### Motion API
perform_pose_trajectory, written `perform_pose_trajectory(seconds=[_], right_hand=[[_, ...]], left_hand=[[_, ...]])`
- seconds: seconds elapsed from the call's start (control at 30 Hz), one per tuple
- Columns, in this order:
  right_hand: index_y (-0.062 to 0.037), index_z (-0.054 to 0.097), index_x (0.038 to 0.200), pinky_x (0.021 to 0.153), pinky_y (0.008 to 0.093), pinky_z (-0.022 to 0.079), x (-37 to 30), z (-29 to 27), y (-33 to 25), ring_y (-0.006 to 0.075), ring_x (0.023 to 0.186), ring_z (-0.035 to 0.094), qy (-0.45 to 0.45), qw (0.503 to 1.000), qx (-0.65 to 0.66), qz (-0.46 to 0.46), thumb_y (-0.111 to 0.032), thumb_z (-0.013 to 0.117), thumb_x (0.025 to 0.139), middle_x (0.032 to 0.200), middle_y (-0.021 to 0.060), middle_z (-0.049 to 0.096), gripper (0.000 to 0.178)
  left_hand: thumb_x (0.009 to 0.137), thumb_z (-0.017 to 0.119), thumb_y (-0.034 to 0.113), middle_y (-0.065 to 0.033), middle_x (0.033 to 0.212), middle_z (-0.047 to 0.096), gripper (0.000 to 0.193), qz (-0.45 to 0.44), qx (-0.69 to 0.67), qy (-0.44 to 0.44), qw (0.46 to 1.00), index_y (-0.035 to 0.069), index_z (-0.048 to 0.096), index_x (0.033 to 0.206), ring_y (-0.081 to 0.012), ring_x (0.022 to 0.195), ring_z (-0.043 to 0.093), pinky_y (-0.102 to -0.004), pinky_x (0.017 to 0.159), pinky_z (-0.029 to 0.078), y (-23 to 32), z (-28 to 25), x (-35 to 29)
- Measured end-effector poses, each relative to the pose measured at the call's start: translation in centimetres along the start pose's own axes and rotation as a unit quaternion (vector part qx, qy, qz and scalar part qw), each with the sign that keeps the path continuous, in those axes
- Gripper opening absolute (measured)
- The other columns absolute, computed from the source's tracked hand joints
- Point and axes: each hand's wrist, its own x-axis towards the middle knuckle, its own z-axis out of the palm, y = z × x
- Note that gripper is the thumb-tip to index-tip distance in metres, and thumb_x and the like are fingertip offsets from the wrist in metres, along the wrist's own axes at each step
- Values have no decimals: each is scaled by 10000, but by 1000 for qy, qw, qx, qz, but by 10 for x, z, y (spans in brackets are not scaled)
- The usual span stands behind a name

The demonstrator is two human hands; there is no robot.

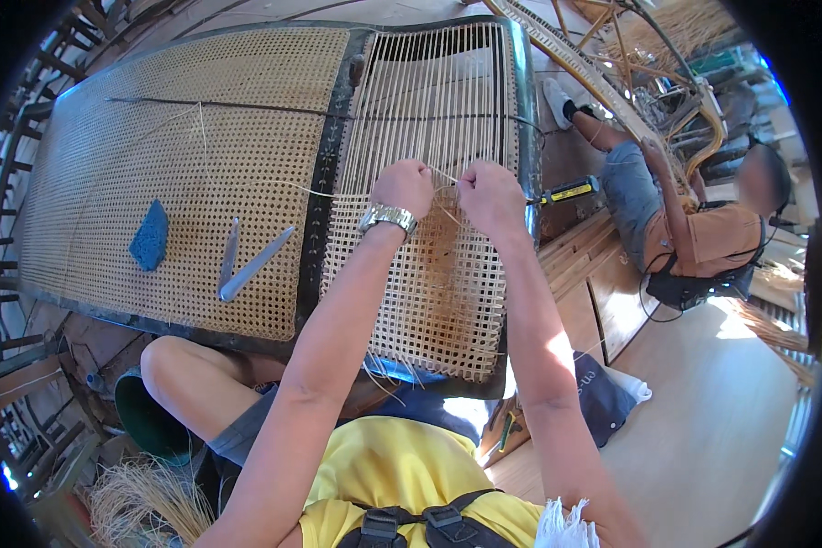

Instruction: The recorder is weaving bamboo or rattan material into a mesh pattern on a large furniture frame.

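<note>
My left hand, with a metal watch on its wrist, is closed in a pinch on a pale cane strand. My right hand pinches the same strand a short way to the right, so it spans the gap between them. Both hands are above the smaller cane panel in a dark frame. Below my hands this panel is woven into an open mesh with a brown stain; beyond them mostly lengthwise strands run to the far edge. A thin dark rod crosses both panels.
On the larger woven panel to the left lie a blue sponge and a V-shaped silver metal tool. A yellow-and-black tool rests at the right edge. Another person sits at the right beside a long frame.
</note>
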Motion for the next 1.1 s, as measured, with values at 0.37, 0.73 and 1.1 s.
perform_pose_trajectory(seconds=[0.37,0.73,1.1], right_hand=[[-43,687,868,827,458,539,1,1,-16,354,905,675,4,999,-35,11,-196,662,895,923,141,687,157],[-51,680,878,812,462,540,9,15,-2,345,897,674,11,998,-60,-7,-182,661,886,915,140,675,133],[-60,687,862,818,458,541,12,5,2,348,902,672,-23,999,-39,-22,-174,647,879,920,147,679,121]], left_hand=[[887,677,180,-71,712,706,181,-126,-309,-81,939,17,753,870,-113,570,630,-298,574,525,-25,8,13],[859,610,224,-176,731,705,260,-142,-254,-97,952,13,757,824,-268,642,674,-385,684,552,-40,8,24],[868,601,197,-221,777,711,253,-12,-18,30,999,23,769,791,-380,739,705,-425,736,572,-25,6,16]])
